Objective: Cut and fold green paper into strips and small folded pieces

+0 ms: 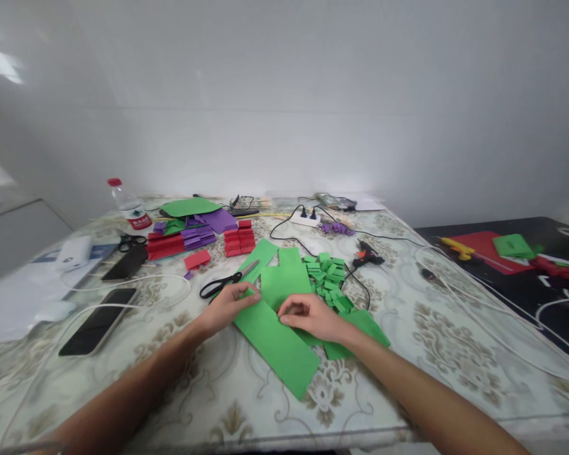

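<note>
A long green paper strip (284,351) lies slanted in front of me on the patterned tablecloth. My left hand (230,308) pinches its upper left end between thumb and fingers. With curled fingers, my right hand (312,316) grips the strip's far edge near the middle; the fingertips are partly hidden. Under and behind the hands are more green paper sheets (284,282). Black-handled scissors (222,282) rest just beyond my left hand, blades partly over a green sheet. A pile of small cut green pieces (326,272) sits behind my right hand.
Red folded paper (239,240) and purple paper (199,237) lie at the back left, near a water bottle (131,205). Phones (99,321) and a white cable are at left. A glue gun (367,254) and power strip (305,218) stand behind, with cords across the table.
</note>
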